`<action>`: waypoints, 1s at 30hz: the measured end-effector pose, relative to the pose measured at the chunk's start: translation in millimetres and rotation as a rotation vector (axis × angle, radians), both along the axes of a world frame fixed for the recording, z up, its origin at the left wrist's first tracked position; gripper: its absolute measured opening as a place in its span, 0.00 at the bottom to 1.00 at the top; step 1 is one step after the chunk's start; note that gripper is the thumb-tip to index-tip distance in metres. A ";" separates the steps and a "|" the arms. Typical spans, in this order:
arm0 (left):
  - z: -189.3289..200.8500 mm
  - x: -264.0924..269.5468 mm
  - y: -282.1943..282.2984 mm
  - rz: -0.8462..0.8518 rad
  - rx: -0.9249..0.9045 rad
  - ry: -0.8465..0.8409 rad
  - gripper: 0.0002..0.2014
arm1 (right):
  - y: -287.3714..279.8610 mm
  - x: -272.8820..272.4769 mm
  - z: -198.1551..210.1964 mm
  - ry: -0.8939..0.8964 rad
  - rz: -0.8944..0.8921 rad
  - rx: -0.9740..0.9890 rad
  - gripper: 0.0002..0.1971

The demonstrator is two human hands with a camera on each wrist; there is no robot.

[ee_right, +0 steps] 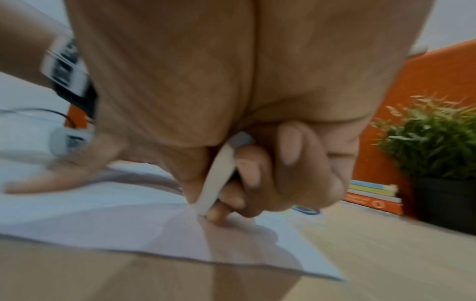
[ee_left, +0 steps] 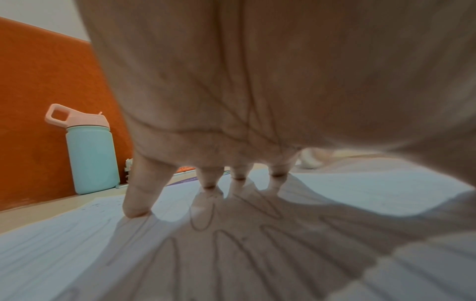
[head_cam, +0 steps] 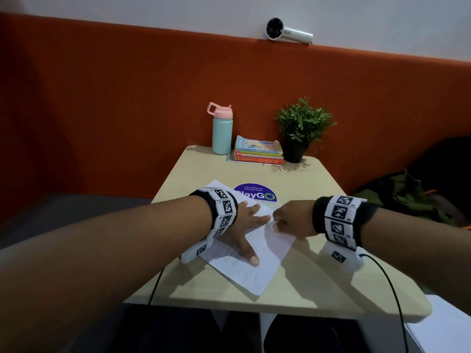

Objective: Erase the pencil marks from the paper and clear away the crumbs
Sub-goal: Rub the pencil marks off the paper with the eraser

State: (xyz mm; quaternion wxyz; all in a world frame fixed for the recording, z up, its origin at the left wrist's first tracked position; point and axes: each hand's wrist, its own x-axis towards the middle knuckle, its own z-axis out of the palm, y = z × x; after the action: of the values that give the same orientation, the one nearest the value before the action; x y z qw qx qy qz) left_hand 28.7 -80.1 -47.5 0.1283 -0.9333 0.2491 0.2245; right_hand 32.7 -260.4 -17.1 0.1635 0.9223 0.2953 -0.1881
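Note:
A white sheet of paper [head_cam: 257, 266] with looping pencil marks [ee_left: 206, 215] lies at an angle on the light wooden table [head_cam: 318, 284]. My left hand [head_cam: 248, 225] lies flat on it with fingers spread, fingertips [ee_left: 136, 209] pressing down. My right hand [head_cam: 288, 220] is curled at the sheet's right edge and grips a white eraser [ee_right: 217, 179], whose lower end touches the paper [ee_right: 128, 220]. The right wrist view is blurred. Crumbs are too small to make out.
At the table's far end stand a teal bottle with a pink lid [head_cam: 222, 129], a stack of books [head_cam: 257, 151] and a potted plant [head_cam: 302, 128]. A purple round sticker [head_cam: 257, 193] lies just beyond the paper. An orange padded wall [head_cam: 127, 98] backs the table.

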 end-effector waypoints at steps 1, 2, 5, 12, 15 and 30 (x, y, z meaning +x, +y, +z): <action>0.8 -0.4 -0.4 0.001 0.000 -0.002 0.60 | 1.9 -7.6 -2.4 0.033 0.028 -0.001 0.17; 1.0 -1.0 -0.5 0.000 0.001 -0.005 0.61 | 4.4 -17.9 -5.5 0.082 0.071 0.009 0.17; 1.1 -1.5 -1.6 -0.005 0.006 -0.003 0.61 | 5.4 -34.4 -7.6 0.173 0.108 0.018 0.18; 6.3 -2.9 -1.1 -0.006 0.014 0.004 0.60 | -4.6 21.9 1.8 -0.037 -0.039 -0.005 0.20; 3.3 -2.9 -0.5 -0.003 0.027 -0.008 0.59 | -6.1 24.8 -2.5 -0.051 -0.063 0.004 0.20; -0.3 1.8 3.8 -0.011 0.036 0.002 0.61 | -8.4 1.8 -2.3 -0.130 -0.127 0.076 0.14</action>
State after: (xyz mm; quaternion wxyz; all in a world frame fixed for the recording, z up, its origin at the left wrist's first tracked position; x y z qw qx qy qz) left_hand 30.5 -76.3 -47.8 0.1459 -0.9292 0.2503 0.2294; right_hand 34.5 -268.7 -19.4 0.1347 0.9550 0.2318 -0.1266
